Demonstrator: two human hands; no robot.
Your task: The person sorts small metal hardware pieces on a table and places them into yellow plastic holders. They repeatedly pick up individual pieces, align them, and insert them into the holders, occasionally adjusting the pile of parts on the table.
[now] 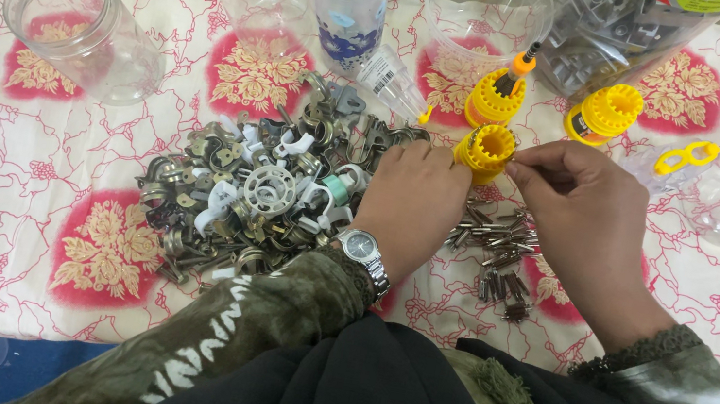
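The desk (34, 204) under its flowered cloth carries a big heap of metal brackets and white clips (259, 184) at my left, and a smaller scatter of metal bits (498, 256) between my hands. Behind stand 2 more yellow holders (494, 100), 1 with a bit standing in it; I judge the work partly done, with most bits loose. My left hand (414, 204) grips the yellow holder (486, 147) just above the scatter, its long axis upright, open end toward me. My right hand (587, 212) is closed, fingertips pinched at its rim; what they hold I cannot tell.
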